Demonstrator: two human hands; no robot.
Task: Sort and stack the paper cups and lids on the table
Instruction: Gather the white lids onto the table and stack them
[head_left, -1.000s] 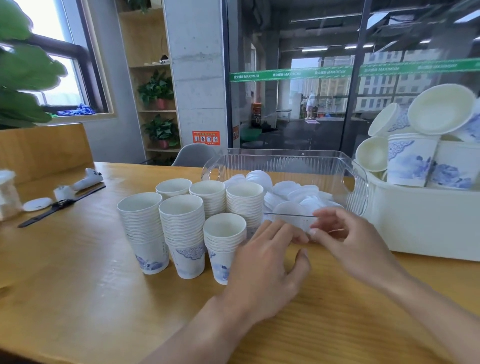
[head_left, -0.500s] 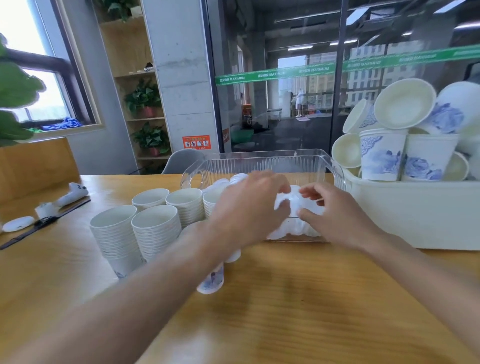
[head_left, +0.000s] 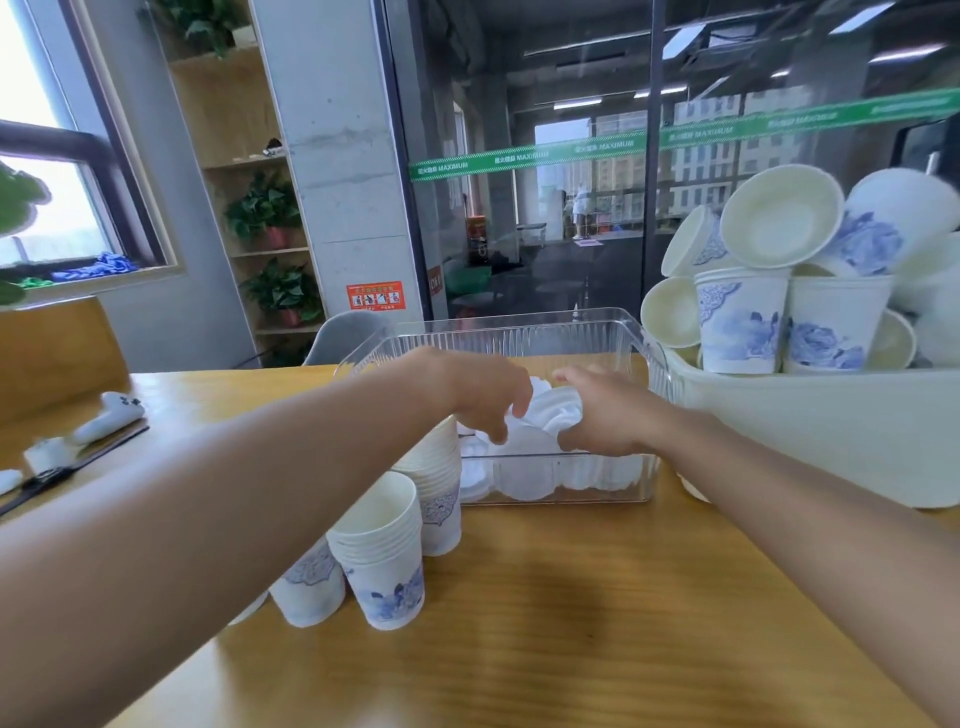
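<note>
Inside the clear bin (head_left: 519, 332), the left hand (head_left: 483, 389) and right hand (head_left: 602, 410), 2 together, curl round white lids (head_left: 545, 410), apparently gathering them to stack beside the cup stacks (head_left: 384, 545).

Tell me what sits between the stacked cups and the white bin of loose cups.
In the head view, the clear tray of white lids sits between the stacked cups and the white bin; both hands reach into it.

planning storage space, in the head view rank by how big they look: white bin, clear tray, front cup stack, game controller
Largest to smallest, as they look:
1. white bin, though the frame's right edge cuts it off
2. clear tray
3. front cup stack, which sits nearer the camera, so it looks bigger than it is
4. game controller, farther back
</note>
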